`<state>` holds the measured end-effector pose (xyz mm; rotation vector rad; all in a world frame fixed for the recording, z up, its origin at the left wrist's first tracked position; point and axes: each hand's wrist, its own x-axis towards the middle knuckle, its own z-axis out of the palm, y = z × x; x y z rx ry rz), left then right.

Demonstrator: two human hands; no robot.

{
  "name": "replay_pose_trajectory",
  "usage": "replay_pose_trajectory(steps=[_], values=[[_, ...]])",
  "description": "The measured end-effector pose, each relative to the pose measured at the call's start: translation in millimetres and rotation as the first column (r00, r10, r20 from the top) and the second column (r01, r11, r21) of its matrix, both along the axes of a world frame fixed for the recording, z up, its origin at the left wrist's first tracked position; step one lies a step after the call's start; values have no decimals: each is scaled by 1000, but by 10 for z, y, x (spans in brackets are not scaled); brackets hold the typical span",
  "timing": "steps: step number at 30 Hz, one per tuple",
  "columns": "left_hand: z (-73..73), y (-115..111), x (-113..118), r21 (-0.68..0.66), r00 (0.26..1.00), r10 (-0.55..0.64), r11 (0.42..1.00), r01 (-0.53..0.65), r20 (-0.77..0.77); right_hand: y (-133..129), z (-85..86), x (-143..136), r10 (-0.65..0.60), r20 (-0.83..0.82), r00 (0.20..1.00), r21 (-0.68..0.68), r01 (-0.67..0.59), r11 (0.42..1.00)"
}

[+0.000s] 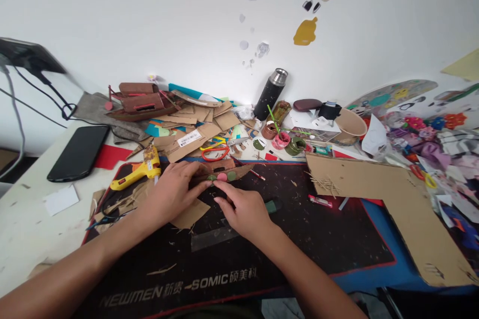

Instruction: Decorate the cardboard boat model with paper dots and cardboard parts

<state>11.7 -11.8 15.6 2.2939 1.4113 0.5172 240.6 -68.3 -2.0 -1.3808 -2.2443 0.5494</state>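
My left hand (170,189) is closed around the left end of a small brown cardboard boat (243,171), its thumb along the near side. Green and pink round discs (222,177) sit in a row on that side. My right hand (243,208) touches the lower edge near the left green disc with its index fingertip. The right thumb stands apart from that finger, and the other fingers are curled, partly hidden. A piece of cardboard (191,213) lies under my left hand. Left of it rests a yellow glue gun (138,172).
A black desk mat (299,239) covers the front. Behind are orange scissors (215,153), paint jars (280,140), a black thermos (270,94) and a larger brown model boat (140,102). A phone (79,153) lies left; a large cardboard sheet (374,179) lies right.
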Motion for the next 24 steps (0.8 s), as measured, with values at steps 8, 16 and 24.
replay_pose_trajectory(steps=[8,16,24], values=[[-34,-16,-51,17,998,-59,998,59,5,6,-29,-3,1,-46,999,-23,-2,1000],[-52,-6,-36,32,999,-32,999,34,-40,-36,-39,31,-2,-186,983,0,2,1000],[-56,-19,-33,27,999,-24,999,25,-23,-35,-52,102,-76,-228,971,-59,64,996]])
